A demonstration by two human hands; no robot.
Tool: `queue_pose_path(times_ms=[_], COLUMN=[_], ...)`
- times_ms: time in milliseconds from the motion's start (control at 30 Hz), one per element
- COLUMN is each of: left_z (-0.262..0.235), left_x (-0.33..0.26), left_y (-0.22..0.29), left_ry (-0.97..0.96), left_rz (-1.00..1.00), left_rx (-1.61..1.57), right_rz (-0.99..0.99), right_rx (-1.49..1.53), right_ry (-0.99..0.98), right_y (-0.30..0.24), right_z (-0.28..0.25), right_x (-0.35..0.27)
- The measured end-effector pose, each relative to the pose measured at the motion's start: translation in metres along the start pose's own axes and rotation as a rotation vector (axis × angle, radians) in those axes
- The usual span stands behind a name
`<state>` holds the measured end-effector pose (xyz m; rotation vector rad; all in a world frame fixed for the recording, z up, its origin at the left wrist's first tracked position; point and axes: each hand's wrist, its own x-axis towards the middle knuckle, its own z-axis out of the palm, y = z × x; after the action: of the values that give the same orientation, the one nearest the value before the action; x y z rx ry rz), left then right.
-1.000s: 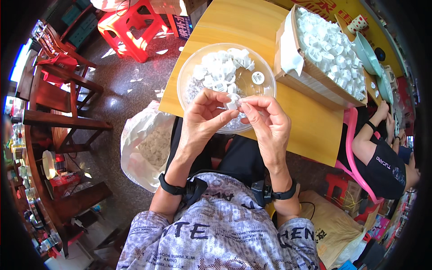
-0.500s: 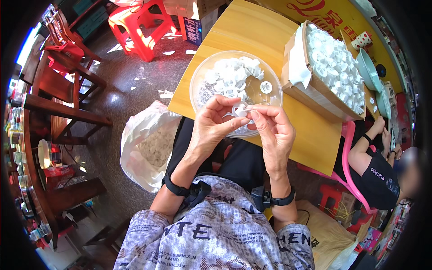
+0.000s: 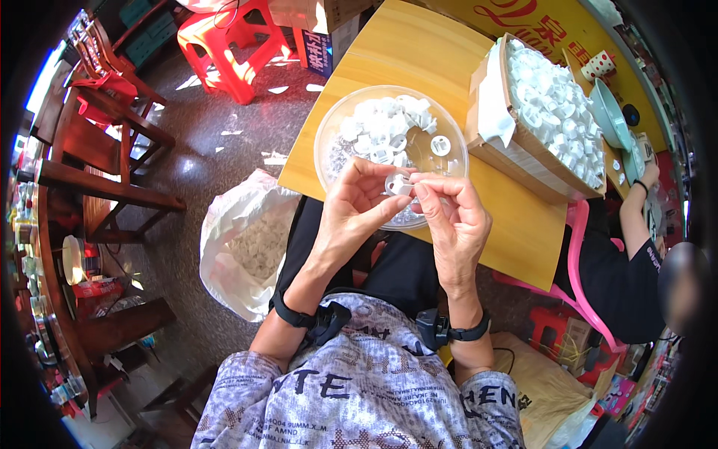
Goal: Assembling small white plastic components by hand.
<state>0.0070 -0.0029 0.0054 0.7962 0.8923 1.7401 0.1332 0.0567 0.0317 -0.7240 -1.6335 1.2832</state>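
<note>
Over the near side of a round clear plastic tub, my left hand pinches a small round white plastic part between thumb and fingers. My right hand is closed at the part's right side, thumb against forefinger. Whatever tiny piece those fingertips hold is too small to make out. Behind my hands, a heap of white plastic parts fills the tub's far side. Small clear pieces lie at its left, and a single white round part rests at its right.
The tub stands on a yellow wooden table beside a cardboard box full of white parts. Left of my legs is an open white sack on the floor. A red stool stands beyond. At right, another person sits by a pink chair.
My hands stay nearly in place, with the white part turned slightly between my fingers. The person at right has reached an arm farther forward toward the bowls.
</note>
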Motion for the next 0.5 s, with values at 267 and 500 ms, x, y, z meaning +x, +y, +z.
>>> queue_pose_path(times_ms=[267, 500], left_z=[-0.0012, 0.0002], left_x=[0.0004, 0.0022], left_y=[-0.0043, -0.0077], left_ry=[-0.016, 0.002], left_rz=[-0.032, -0.017], left_rx=[-0.138, -0.131], right_rz=[-0.05, -0.063], right_rx=[0.017, -0.034], right_ry=[0.001, 0.033], right_y=[0.0005, 0.0042], right_z=[-0.0029, -0.0047], right_x=[0.0021, 0.0005])
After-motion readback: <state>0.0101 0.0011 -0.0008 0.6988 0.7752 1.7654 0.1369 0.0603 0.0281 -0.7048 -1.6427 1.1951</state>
